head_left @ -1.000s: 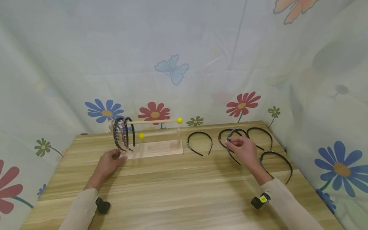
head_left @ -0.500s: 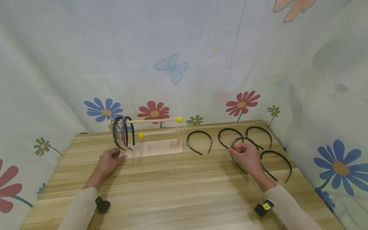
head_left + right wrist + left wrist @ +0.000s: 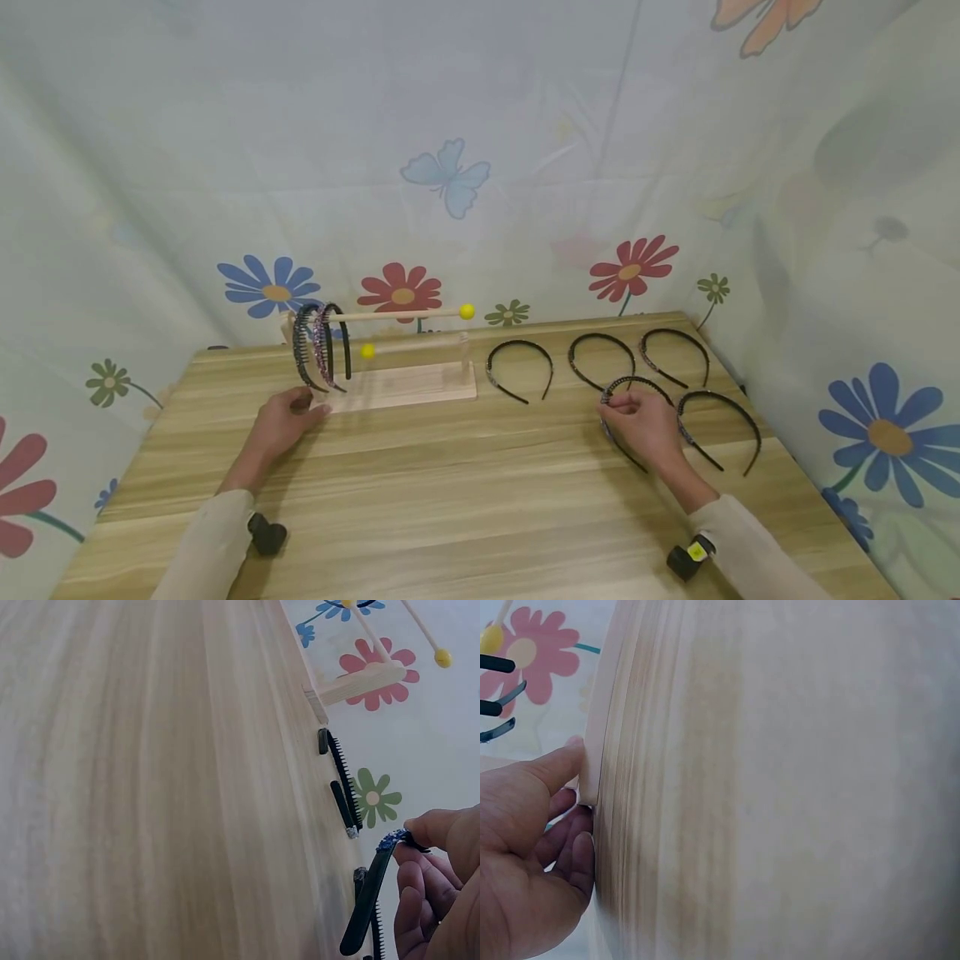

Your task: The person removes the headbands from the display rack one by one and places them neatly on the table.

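Observation:
My right hand (image 3: 648, 429) pinches a black toothed headband between thumb and fingers. Blue sparkly trim covers the pinched part of this headband (image 3: 367, 900), and one leg slants down from it in the right wrist view. At the left, my left hand (image 3: 281, 425) grips the near left corner of a wooden headband stand (image 3: 438, 387). In the left wrist view the thumb lies along the base of the stand (image 3: 592, 769), with the fingers curled at its edge. A black toothed headband (image 3: 302, 350) and a pink sparkly headband (image 3: 321, 350) hang at the upper rod's left end.
Several black headbands lie on the wood-grain table (image 3: 450, 500), among them one right of the stand (image 3: 519, 343) and one near the right edge (image 3: 738, 408). The stand's two rods end in yellow balls (image 3: 467, 312). A flowered cloth (image 3: 525, 233) hangs behind.
My right hand has moved slightly right and nearer with the headband, off the lying headband it overlapped earlier. The left hand stays at the stand's corner.

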Motion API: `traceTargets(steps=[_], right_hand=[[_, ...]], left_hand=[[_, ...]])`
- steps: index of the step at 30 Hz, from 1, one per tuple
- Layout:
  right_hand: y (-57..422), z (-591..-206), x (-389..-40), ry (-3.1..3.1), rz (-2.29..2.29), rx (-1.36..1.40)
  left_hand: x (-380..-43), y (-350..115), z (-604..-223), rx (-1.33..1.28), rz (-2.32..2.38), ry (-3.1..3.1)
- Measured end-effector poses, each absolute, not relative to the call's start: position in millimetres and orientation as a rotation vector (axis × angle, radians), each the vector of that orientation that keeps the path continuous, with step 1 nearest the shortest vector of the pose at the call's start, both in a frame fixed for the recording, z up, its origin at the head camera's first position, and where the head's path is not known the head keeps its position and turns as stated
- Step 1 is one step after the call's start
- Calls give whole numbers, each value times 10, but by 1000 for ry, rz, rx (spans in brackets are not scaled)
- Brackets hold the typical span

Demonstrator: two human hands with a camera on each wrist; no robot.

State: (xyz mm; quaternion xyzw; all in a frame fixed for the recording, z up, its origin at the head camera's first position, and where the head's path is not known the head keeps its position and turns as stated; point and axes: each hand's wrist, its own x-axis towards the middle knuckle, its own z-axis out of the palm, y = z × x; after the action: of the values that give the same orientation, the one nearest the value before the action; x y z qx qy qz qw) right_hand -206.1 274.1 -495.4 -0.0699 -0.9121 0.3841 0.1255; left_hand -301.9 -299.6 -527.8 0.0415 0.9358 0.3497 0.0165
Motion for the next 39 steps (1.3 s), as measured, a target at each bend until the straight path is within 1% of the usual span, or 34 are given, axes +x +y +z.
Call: traceTargets(steps=[23, 39], right_hand=[[2810, -5136, -2064, -2767, 1085, -172], [2794, -5168, -2066, -2784, 1146, -258]], left_hand=[[-3019, -2990, -5278, 113, 1085, 2907], [-2996, -2971, -5246, 110, 1088, 2905]])
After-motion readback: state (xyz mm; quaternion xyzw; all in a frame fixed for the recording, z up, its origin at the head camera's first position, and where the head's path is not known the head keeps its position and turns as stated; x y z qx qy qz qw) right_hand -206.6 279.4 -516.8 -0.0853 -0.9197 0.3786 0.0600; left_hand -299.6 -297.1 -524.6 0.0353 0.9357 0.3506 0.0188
